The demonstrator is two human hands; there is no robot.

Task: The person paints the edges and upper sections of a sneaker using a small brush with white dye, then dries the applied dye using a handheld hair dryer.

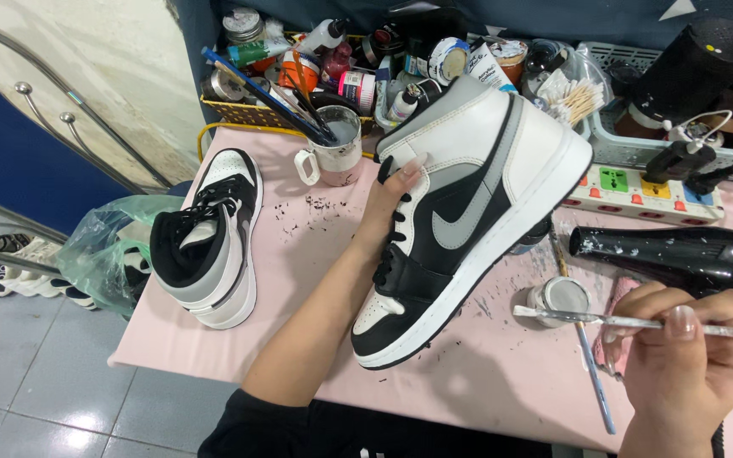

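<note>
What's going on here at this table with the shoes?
A person's left hand holds a black, white and grey high-top sneaker tilted up above the pink table. The right hand grips a thin paintbrush beside a small open paint jar. The matching sneaker stands on the table's left side.

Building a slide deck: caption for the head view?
Left hand holds a high-top sneaker; right hand grips a paintbrush.

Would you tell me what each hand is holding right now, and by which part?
The left hand grips the raised sneaker by its laced front; the right hand pinches a thin paintbrush along its handle.
</note>
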